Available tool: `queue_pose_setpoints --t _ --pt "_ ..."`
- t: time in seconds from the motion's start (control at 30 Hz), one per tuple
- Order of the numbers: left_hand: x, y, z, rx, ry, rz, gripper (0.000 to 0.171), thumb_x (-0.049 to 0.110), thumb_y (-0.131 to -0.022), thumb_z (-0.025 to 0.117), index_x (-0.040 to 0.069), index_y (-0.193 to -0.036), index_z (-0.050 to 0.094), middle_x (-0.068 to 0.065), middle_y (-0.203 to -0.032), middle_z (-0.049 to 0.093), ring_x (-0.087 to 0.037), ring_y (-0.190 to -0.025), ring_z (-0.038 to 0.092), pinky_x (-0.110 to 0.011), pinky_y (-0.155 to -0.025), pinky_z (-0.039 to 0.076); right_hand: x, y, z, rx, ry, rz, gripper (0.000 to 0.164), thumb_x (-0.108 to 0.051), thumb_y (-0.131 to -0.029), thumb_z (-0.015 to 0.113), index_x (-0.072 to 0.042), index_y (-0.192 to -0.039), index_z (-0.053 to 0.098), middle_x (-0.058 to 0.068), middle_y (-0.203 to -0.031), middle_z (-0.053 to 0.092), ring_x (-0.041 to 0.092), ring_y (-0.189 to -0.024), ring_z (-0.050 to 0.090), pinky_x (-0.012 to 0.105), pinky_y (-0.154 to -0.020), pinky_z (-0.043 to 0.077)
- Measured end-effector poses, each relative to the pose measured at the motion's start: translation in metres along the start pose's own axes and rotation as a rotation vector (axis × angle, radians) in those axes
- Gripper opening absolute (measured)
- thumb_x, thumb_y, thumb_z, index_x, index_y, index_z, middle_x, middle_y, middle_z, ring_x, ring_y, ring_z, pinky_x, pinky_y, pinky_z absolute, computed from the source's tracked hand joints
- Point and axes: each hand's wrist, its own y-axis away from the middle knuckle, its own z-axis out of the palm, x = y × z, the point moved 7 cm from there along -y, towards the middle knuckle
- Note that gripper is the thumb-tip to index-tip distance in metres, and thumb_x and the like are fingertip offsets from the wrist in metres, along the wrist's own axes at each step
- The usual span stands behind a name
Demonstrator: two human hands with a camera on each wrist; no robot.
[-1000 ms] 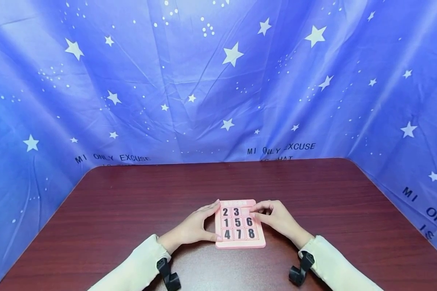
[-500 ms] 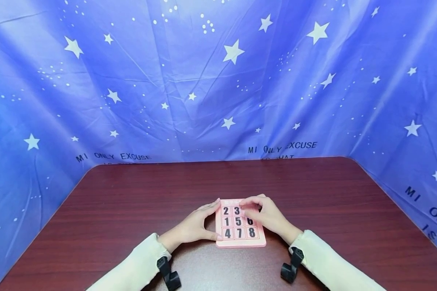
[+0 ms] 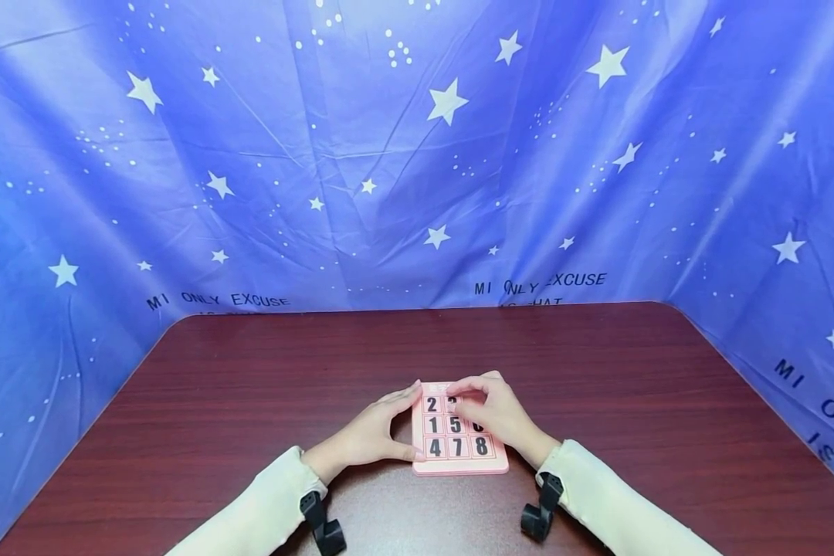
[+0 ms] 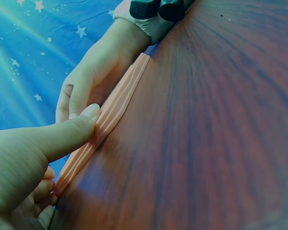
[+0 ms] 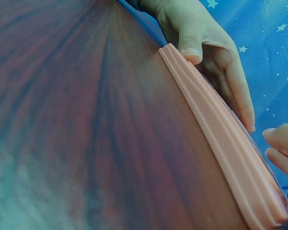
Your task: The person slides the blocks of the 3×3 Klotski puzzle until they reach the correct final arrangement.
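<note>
A pink sliding number puzzle (image 3: pixel 459 466) lies flat on the table in the head view. Black numbers mark its tiles: 2 leads the top row, 1 and 5 show in the middle, 4, 7 and 8 along the bottom. My left hand (image 3: pixel 364 434) grips the puzzle's left side, thumb near the lower corner and fingers at the upper one. From the right, my right hand (image 3: pixel 503 413) reaches over the board, thumb and index fingertips at the 3 tile (image 3: pixel 452 401) and partly covering it. The top right cell and part of the 6 are hidden under this hand.
The dark red wooden table (image 3: pixel 306 363) extends around the puzzle. Behind and beside it hangs a blue curtain (image 3: pixel 389 154) with white stars. Each wrist carries a black camera on a strap, over a pale sleeve (image 3: pixel 250 506).
My right hand has slid leftward from the top right cell to over the 3 tile. My left hand and the puzzle have stayed in place.
</note>
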Motion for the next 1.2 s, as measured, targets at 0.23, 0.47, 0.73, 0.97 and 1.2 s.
queue_pose_setpoints --t 0.23,0.47,0.73,0.97,1.2 --pt "0.0001 0.0000 0.0003 0.002 -0.007 -0.004 0.096 0.038 -0.071 0.081 0.000 -0.145 0.032 -0.010 -0.153 0.027 -0.028 -0.139 0.027 -0.051 -0.110 0.026 -0.0018 -0.0019 0.0016 0.023 0.039 0.019 0.020 -0.016 -0.072 0.078 -0.020 -0.091 0.075 -0.005 -0.086 0.066 0.016 -0.086 0.042 0.029 -0.074 0.036" --pt "0.0013 0.0006 -0.0001 0.003 0.004 -0.001 0.096 0.036 -0.071 0.081 0.000 -0.145 0.032 -0.011 -0.153 0.027 -0.028 -0.139 0.027 -0.051 -0.110 0.026 -0.0044 -0.0028 0.0044 0.038 0.081 0.024 0.021 -0.013 -0.070 0.079 -0.020 -0.090 0.075 -0.006 -0.087 0.065 0.014 -0.085 0.040 0.029 -0.074 0.035" --pt "0.0016 0.0004 0.0002 0.006 -0.005 0.016 0.097 0.037 -0.071 0.081 -0.001 -0.145 0.032 -0.012 -0.153 0.027 -0.030 -0.138 0.028 -0.052 -0.109 0.027 -0.0054 -0.0016 0.0051 0.041 0.083 0.026 0.020 -0.014 -0.071 0.079 -0.021 -0.090 0.075 -0.007 -0.087 0.064 0.014 -0.085 0.040 0.029 -0.074 0.035" --pt "-0.0003 0.0005 0.0005 0.001 0.005 -0.006 0.097 0.037 -0.070 0.081 0.002 -0.145 0.032 -0.008 -0.154 0.027 -0.027 -0.139 0.027 -0.050 -0.110 0.025 -0.0033 -0.0016 0.0064 0.022 0.085 0.050 0.022 -0.016 -0.070 0.080 -0.022 -0.091 0.075 -0.006 -0.085 0.062 0.014 -0.086 0.039 0.029 -0.074 0.035" --pt "0.0006 0.0004 0.0002 -0.001 0.009 -0.010 0.097 0.038 -0.070 0.081 0.003 -0.146 0.032 -0.007 -0.154 0.027 -0.026 -0.139 0.026 -0.049 -0.111 0.025 -0.0059 -0.0015 0.0060 0.018 0.096 0.051 0.022 -0.015 -0.071 0.080 -0.021 -0.092 0.074 -0.008 -0.086 0.064 0.014 -0.086 0.039 0.030 -0.075 0.034"
